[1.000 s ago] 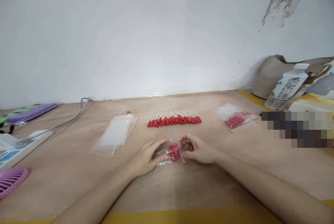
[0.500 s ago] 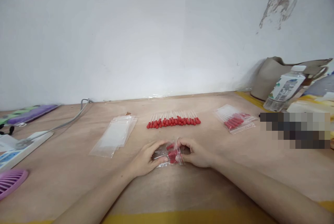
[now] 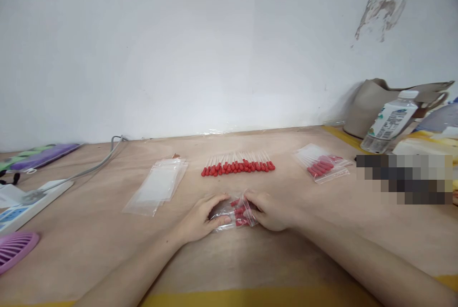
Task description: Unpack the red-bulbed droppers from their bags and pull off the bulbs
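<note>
My left hand [image 3: 207,219] curls its thumb and fingers round one end of a clear zip bag [image 3: 225,210], low over the table. At the bag's other end, my right hand [image 3: 270,209] grips the edge with the zip strip. Several red dropper bulbs [image 3: 240,211] show inside between the hands; their stems are hard to make out. Beyond the hands lies a row of droppers [image 3: 238,166] with red rubber bulbs and thin clear stems. A filled bag of droppers [image 3: 322,166] rests to the right, and flat zip bags [image 3: 157,185] overlap on the left.
On the left are a power strip [image 3: 32,202] with a grey cable [image 3: 96,166], a pink slatted object [image 3: 17,250] and a purple item [image 3: 46,157]. A water bottle [image 3: 390,121] stands at right beside a grey-beige container [image 3: 365,107]. The wall [image 3: 179,49] borders the table's back.
My right hand's fingers have closed in on the bag's zip end, and the bulbs inside have spread apart. My left hand stays almost in place.
</note>
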### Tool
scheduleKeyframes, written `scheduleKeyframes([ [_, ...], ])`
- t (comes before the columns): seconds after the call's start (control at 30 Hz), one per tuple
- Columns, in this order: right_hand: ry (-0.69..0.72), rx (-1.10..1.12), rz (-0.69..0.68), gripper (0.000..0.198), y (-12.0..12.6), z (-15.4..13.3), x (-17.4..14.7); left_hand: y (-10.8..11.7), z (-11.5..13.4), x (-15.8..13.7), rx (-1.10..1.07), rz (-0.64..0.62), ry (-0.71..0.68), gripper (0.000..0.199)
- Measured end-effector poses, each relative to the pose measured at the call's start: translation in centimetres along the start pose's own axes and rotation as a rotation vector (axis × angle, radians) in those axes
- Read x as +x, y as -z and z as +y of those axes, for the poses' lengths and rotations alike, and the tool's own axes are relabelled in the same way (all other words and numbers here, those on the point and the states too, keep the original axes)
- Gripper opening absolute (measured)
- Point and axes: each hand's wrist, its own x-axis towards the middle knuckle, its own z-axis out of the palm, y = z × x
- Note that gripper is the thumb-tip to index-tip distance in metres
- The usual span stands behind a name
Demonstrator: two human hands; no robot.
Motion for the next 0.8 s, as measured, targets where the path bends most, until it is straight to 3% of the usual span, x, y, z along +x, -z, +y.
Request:
scheduleKeyframes([
  [0.23,0.023,0.163,0.037,0.016,1.0,1.7,-0.8,0.0,-0.3,-0.1,0.012,-0.01,0.034,0.047],
  [0.3,-0.035,0.237,0.047,0.017,1.2,2.5,-1.1,0.1,-0.3,-0.1,0.013,-0.014,0.038,0.048],
  [0.4,-0.163,0.461,0.036,0.021,1.0,3.5,-1.1,0.2,-0.3,-0.1,0.007,-0.02,0.044,0.047],
  [0.53,-0.209,0.835,-0.022,0.035,1.1,4.4,-0.8,0.0,-0.4,-0.2,0.002,-0.027,0.04,0.045],
  [0.67,-0.234,0.874,-0.015,0.033,3.0,5.4,-1.2,0.1,-0.5,-0.1,-0.02,-0.033,0.039,0.037],
  [0.8,-0.299,0.904,0.091,0.028,5.6,7.7,-2.3,2.4,-2.0,-0.4,0.104,-0.015,0.053,0.039],
])
